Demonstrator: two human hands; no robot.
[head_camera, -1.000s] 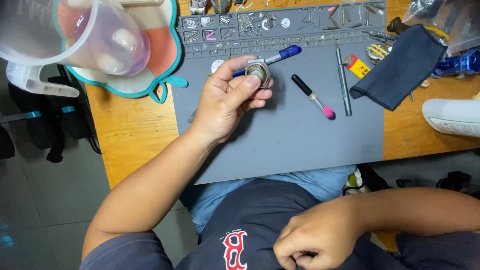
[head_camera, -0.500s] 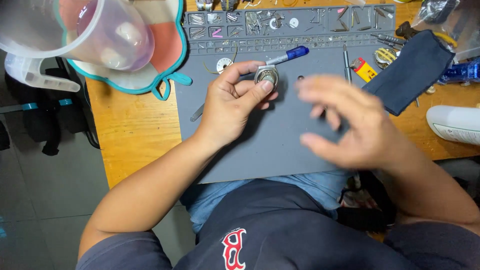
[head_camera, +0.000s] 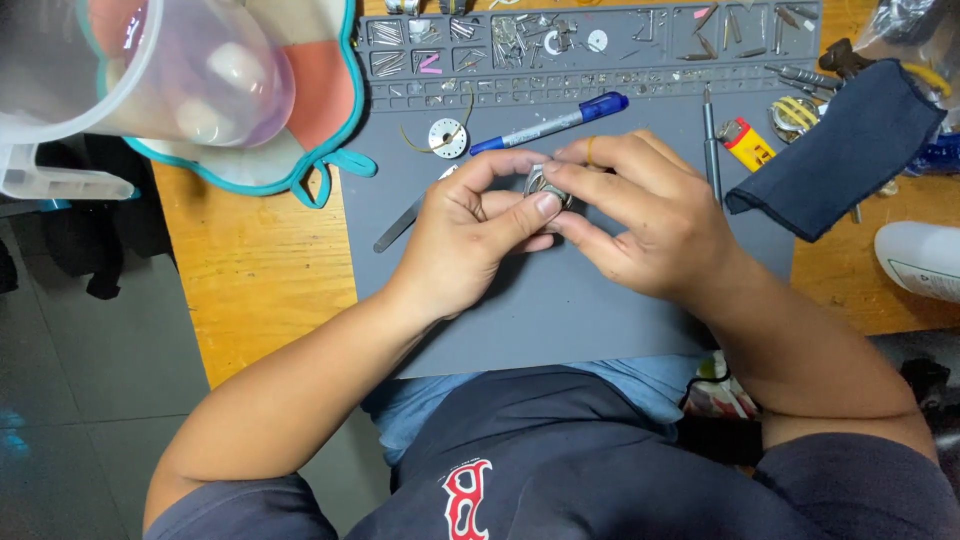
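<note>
Both hands met on a small round metal part (head_camera: 548, 187) at the centre of the frame

The left hand (head_camera: 470, 235) pinched the part between thumb and fingers, and the right hand (head_camera: 645, 215) closed its fingertips on it from the other side, above the grey work mat (head_camera: 560, 310). Just above lay a blue marker pen (head_camera: 550, 123) and a small white disc (head_camera: 447, 138); a dark cloth (head_camera: 835, 150) sat at upper right, a clear plastic jug (head_camera: 140, 65) at upper left
</note>
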